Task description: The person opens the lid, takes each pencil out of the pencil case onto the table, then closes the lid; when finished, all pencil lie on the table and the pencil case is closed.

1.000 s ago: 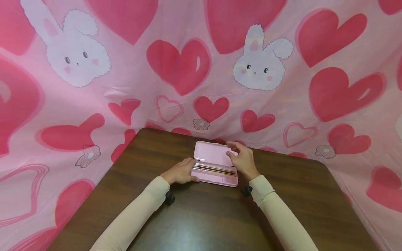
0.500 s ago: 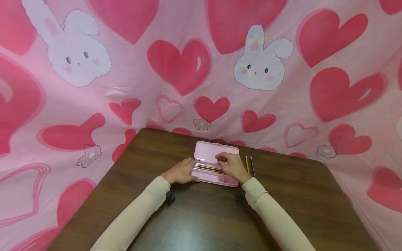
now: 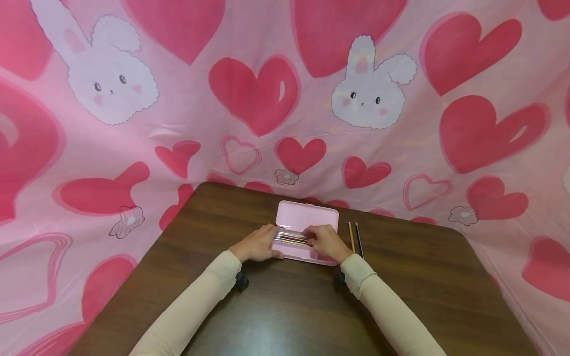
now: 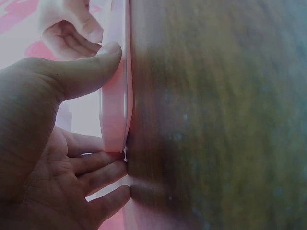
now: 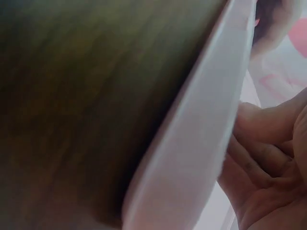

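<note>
Case of pale pink plastic, rectangular and hinged, lies open below and slightly right of centre in the head view, lid back, slender striped pencils laid lengthwise inside. Left grip is clamped on the case's left end, thumb against the front wall. Right grip reaches over the right half of the tray, fingers curled at the pencils; whether it pinches one cannot be determined. A slim yellow pencil and a slim dark pencil lie side by side on the table, just right of the case. Possible faults: fingers closing on several tightly packed pencils may lift more than one; a slackened left grip may let the case slide; right-wrist contact may roll the loose pencils. The table, dark brown with wood grain and a glossy highlight at bottom centre, fills the lower frame. Pink fabric backdrop, printed with red hearts and white rabbit faces, covers the upper frame and both sides.
</note>
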`<state>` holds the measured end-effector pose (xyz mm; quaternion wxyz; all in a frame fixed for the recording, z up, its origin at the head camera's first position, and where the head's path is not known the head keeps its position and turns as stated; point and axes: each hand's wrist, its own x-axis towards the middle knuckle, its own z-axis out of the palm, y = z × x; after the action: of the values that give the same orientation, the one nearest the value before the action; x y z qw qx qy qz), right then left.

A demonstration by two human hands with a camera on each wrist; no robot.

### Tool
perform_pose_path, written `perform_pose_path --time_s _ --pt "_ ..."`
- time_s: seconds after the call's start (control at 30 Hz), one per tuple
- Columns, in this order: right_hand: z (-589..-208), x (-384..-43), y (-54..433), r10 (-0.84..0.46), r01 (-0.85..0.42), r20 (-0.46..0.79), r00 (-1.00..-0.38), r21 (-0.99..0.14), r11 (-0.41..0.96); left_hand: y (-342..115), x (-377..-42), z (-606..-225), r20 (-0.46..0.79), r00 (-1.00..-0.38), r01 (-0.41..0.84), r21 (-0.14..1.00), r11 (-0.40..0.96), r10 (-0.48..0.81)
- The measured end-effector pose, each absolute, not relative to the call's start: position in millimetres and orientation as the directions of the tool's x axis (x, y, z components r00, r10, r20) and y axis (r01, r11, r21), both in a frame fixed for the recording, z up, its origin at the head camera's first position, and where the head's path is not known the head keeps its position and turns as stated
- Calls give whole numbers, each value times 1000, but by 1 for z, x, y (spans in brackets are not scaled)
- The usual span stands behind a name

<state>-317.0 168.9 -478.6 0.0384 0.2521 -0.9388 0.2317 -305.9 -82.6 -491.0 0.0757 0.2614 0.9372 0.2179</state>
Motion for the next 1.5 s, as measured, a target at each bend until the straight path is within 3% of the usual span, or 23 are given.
perform_pose_path --time_s 0.4,1.07,1.5 --pt "-483 -321 165 -519 -552 187 -834 -319 771 -83 -305 -489 -15 -858 455 442 773 513" --pt "-481 -318 163 -488 -498 117 -865 -320 806 -83 -302 -489 -31 -858 447 447 775 513" --pt "-465 -313 176 -516 -566 232 -824 -354 744 -82 -304 -491 -11 -856 462 431 775 516"
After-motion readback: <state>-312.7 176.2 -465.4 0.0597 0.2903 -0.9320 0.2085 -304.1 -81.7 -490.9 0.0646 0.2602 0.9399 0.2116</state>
